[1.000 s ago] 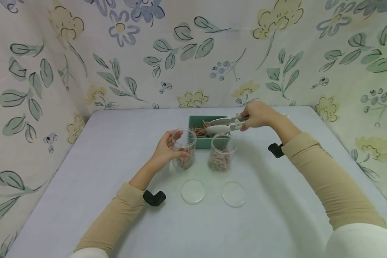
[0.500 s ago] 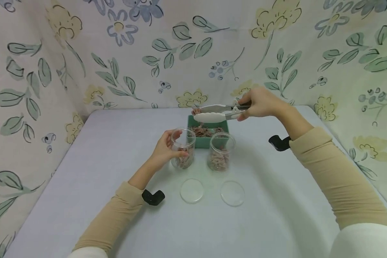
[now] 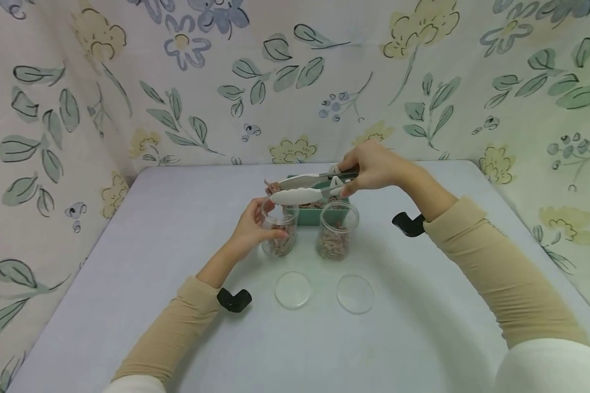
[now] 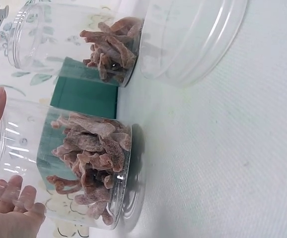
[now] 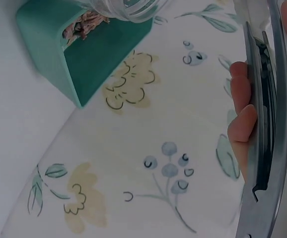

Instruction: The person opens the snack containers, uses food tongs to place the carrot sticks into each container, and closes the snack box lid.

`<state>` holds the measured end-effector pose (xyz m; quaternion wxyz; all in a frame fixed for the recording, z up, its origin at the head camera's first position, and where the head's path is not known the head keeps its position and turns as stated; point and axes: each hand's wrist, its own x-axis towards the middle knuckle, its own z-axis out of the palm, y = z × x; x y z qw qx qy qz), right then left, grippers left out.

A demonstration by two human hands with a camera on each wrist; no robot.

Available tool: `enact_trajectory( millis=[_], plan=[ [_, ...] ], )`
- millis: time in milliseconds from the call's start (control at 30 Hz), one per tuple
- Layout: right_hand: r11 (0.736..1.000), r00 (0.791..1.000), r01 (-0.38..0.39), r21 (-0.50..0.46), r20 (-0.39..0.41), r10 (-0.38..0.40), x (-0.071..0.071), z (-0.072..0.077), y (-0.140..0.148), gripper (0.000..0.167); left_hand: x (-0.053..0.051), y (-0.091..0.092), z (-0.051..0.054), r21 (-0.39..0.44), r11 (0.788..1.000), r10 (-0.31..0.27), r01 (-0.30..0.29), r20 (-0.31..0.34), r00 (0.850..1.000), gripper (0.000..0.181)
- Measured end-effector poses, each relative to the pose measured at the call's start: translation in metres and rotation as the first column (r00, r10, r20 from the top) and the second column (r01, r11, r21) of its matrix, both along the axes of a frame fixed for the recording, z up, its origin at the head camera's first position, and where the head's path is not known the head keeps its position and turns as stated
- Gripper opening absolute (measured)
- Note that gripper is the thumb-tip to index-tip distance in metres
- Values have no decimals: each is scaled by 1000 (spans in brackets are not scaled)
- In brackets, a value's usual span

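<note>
My left hand (image 3: 251, 226) grips a clear plastic jar (image 4: 22, 144) from its left side, thumb in front and fingers behind. Brown dried strips (image 4: 91, 158) lie in its lower part. My right hand (image 3: 373, 166) holds tongs (image 3: 300, 195) with white tips, squeezed on a few brown strips (image 3: 272, 187) just above the left jar's mouth. A second clear jar (image 3: 339, 232), also partly filled with strips, stands upright to the right. Behind both jars is a green rectangular container (image 3: 308, 218) with more strips inside, partly hidden by the tongs.
Two round clear lids (image 3: 293, 290) lie flat on the white table (image 3: 177, 218) in front of the jars. A floral cloth (image 3: 349, 82) hangs behind the table and along its sides.
The tongs have risen out of the green container with strips between their tips and moved left and down to above the left jar. My left hand and the jar have stayed put.
</note>
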<state>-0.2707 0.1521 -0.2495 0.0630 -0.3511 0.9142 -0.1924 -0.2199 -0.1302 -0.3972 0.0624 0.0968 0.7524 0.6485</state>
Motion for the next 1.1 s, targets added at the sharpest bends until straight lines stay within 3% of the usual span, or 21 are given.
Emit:
enact_trajectory(
  millis=[367,800,1100],
  plan=[
    [997,999,-46,66,-19,47,-2,-9,-7,30,0,1,-2,-8,1000,0,0,11,1000,83],
    [993,997,-64,101,-25,67,0,-5,-5,29,0,0,-4,-10,1000,3,-3,-5,1000,84],
    [994,1000,-7,105,-1,7,1,-2,-2,52,0,-1,-4,-2,1000,3,-3,4,1000,84]
  ],
)
